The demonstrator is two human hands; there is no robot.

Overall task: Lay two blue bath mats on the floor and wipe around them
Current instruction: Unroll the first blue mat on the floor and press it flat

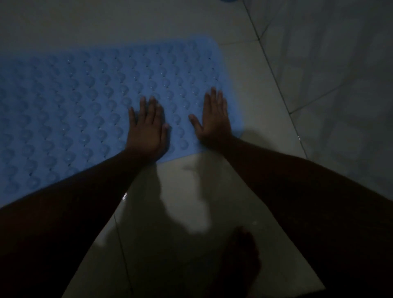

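Note:
A blue bath mat point(80, 102) with rows of round bumps lies flat on the pale tiled floor point(191, 191), reaching from the left edge to the middle of the view. My left hand point(147, 129) rests palm down on the mat close to its near right corner, fingers spread. My right hand point(213, 118) lies flat on the mat's right edge, fingers together and thumb out. Neither hand holds anything. Only one mat is fully in view.
A tiled wall point(340, 74) rises on the right, meeting the floor along a slanting line. My bare foot point(240, 259) stands on the floor at the bottom. A sliver of something blue point(230, 1) shows at the top edge. The scene is dim.

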